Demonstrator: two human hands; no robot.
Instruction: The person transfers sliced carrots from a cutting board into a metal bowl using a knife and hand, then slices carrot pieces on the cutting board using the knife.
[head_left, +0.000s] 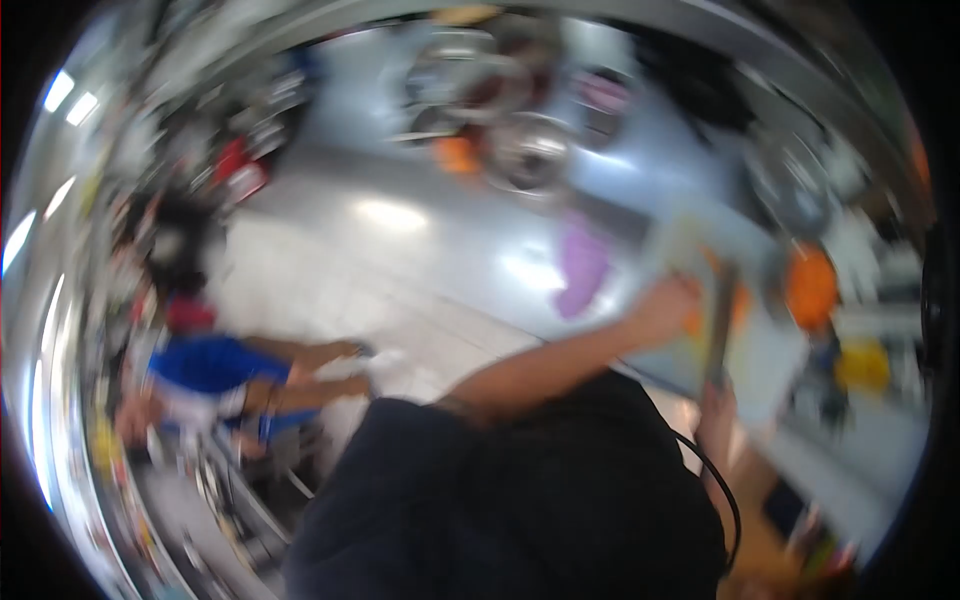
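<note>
The whole view is smeared by motion. My right hand is closed around the handle of a knife with a long, broad blade, held over a pale cutting board. On the board, orange food pieces lie around the blade; their kind is too blurred to name. My left hand reaches in from the other side, close to the blade and touching or nearly touching the orange pieces. Its fingers are too smeared to read.
Beside the board is a round container with orange contents. A purple cloth lies on the steel table. Metal bowls stand farther back. A yellow thing sits at right. Another person in blue is at left.
</note>
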